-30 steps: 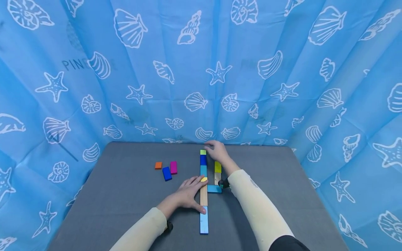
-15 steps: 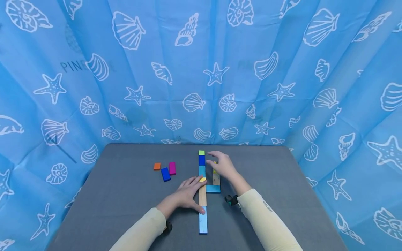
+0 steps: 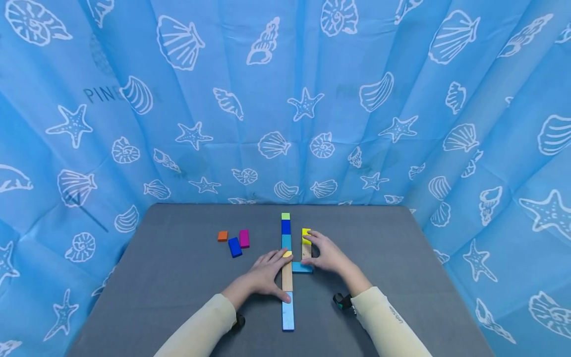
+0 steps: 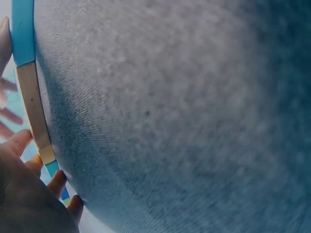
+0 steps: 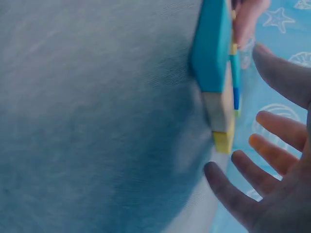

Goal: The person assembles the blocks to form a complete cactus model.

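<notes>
A straight row of wooden blocks runs down the table: lime green [image 3: 285, 216], dark blue [image 3: 286, 227], teal [image 3: 286, 241], yellow, natural wood [image 3: 287, 280] and light blue [image 3: 288, 317]. My left hand [image 3: 266, 277] rests on this row with fingers spread, its fingertips on the small yellow block and its thumb on the light blue one. To the right, a blue block [image 3: 301, 268] lies crosswise against the row. From it a plain wood block [image 3: 306, 252] and a bright yellow block [image 5: 223, 141] extend away. My right hand [image 3: 330, 254] hovers beside these two, fingers loosely spread and holding nothing.
Left of the row lie three loose blocks: orange [image 3: 222, 236], dark blue [image 3: 235, 247] and magenta [image 3: 244, 238]. The grey table [image 3: 178, 297] ends at the back against a blue curtain [image 3: 250, 124] with white shell prints.
My right hand has come back from the far end of the row, moving nearer and rightward to the short side branch. The left hand stays in place.
</notes>
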The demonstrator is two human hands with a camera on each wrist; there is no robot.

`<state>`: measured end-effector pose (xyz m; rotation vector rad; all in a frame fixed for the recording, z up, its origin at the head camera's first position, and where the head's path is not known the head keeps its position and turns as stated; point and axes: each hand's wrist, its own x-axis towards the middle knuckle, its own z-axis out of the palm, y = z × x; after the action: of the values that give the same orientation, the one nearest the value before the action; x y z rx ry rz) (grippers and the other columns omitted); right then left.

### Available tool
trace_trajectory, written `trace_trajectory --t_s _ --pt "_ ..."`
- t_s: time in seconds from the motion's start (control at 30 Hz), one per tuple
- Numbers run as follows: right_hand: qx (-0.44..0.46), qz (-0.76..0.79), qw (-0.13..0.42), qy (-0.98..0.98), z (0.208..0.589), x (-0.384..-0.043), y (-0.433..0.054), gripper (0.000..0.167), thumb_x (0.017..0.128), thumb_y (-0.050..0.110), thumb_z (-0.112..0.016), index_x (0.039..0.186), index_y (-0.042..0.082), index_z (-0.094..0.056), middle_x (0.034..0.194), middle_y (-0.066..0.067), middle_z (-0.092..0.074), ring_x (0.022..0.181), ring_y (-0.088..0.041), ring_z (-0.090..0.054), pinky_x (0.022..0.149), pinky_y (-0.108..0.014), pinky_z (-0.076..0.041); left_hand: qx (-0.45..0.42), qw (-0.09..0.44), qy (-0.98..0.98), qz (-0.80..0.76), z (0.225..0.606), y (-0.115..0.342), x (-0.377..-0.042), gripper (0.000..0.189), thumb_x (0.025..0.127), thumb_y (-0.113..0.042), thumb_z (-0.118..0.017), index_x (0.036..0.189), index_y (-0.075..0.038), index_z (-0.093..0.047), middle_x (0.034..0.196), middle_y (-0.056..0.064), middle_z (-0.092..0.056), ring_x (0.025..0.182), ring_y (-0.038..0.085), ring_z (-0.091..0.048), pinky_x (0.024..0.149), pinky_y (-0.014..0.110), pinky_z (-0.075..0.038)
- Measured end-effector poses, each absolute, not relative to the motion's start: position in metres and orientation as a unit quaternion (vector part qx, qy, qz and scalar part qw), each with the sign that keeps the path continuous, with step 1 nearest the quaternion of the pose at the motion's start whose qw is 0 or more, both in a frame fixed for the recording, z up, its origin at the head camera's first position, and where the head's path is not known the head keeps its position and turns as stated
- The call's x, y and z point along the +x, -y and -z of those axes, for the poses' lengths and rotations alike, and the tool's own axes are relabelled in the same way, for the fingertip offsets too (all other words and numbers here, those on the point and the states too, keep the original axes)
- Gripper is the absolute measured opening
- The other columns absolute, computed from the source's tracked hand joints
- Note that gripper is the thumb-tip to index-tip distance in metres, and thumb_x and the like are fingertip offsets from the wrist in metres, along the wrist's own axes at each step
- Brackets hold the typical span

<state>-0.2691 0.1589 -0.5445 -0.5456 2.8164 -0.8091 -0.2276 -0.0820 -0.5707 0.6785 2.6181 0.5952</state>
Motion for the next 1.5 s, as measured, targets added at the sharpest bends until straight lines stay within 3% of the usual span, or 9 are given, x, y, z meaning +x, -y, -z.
trace_trajectory --t_s 0.27,0.67,0.87,1.07,1.27,1.5 --pt "-0.172 0.25 0.125 -0.944 0.553 -0.267 -0.162 0.078 0.084 0.041 -0.082 0.149 0.012 -0.05 0.162 -0.011 -0.036 0.148 -0.038 -0.033 0.114 -0.059 -0.034 0.245 0.185 -0.932 -0.194 0.57 0.08 -0.227 0.117 0.066 -0.078 -0.076 0.161 -0.031 -0.027 0.171 -0.001 -0.012 0.155 0.034 -0.016 0.12 0.062 -0.016" --pt "-0.173 0.254 0.122 -0.944 0.553 -0.267 -0.163 0.077 0.085 0.041 -0.081 0.15 0.012 -0.05 0.162 -0.011 -0.036 0.148 -0.038 -0.033 0.114 -0.06 -0.033 0.254 0.172 -0.931 -0.198 0.569 0.079 -0.226 0.118 0.067 -0.078 -0.075 0.162 -0.032 -0.022 0.171 0.001 -0.007 0.154 0.035 -0.018 0.119 0.063 -0.02" --pt "-0.173 0.25 0.125 -0.944 0.554 -0.268 -0.163 0.077 0.085 0.041 -0.08 0.15 0.013 -0.05 0.162 -0.011 -0.036 0.148 -0.038 -0.033 0.114 -0.06 -0.033 0.255 0.152 -0.924 -0.241 0.57 0.087 -0.226 0.108 0.074 -0.074 -0.073 0.161 -0.03 -0.027 0.171 0.001 -0.009 0.153 0.037 -0.018 0.118 0.066 -0.019" --pt "-0.168 0.256 0.129 -0.943 0.555 -0.268 -0.163 0.078 0.085 0.042 -0.081 0.15 0.014 -0.049 0.163 -0.01 -0.035 0.149 -0.038 -0.032 0.114 -0.06 -0.033 0.232 0.093 -0.921 -0.3 0.567 0.106 -0.231 0.095 0.08 -0.063 -0.075 0.158 -0.025 -0.036 0.168 0.004 -0.023 0.151 0.04 -0.021 0.113 0.073 -0.019" --pt "-0.17 0.259 0.129 -0.942 0.556 -0.267 -0.165 0.078 0.085 0.04 -0.081 0.15 0.013 -0.049 0.163 -0.01 -0.034 0.149 -0.038 -0.032 0.115 -0.058 -0.033 0.205 0.032 -0.911 -0.358 0.564 0.131 -0.231 0.075 0.085 -0.043 -0.08 0.15 -0.023 -0.048 0.155 0.006 -0.043 0.145 0.036 -0.031 0.112 0.069 -0.027" --pt "-0.171 0.26 0.13 -0.942 0.557 -0.268 -0.164 0.078 0.085 0.04 -0.081 0.151 0.014 -0.048 0.164 -0.009 -0.033 0.149 -0.037 -0.031 0.115 -0.059 -0.033 0.161 0.011 -0.9 -0.405 0.564 0.165 -0.236 0.064 0.087 -0.026 -0.081 0.144 -0.021 -0.053 0.147 0.006 -0.047 0.139 0.034 -0.036 0.109 0.067 -0.033"
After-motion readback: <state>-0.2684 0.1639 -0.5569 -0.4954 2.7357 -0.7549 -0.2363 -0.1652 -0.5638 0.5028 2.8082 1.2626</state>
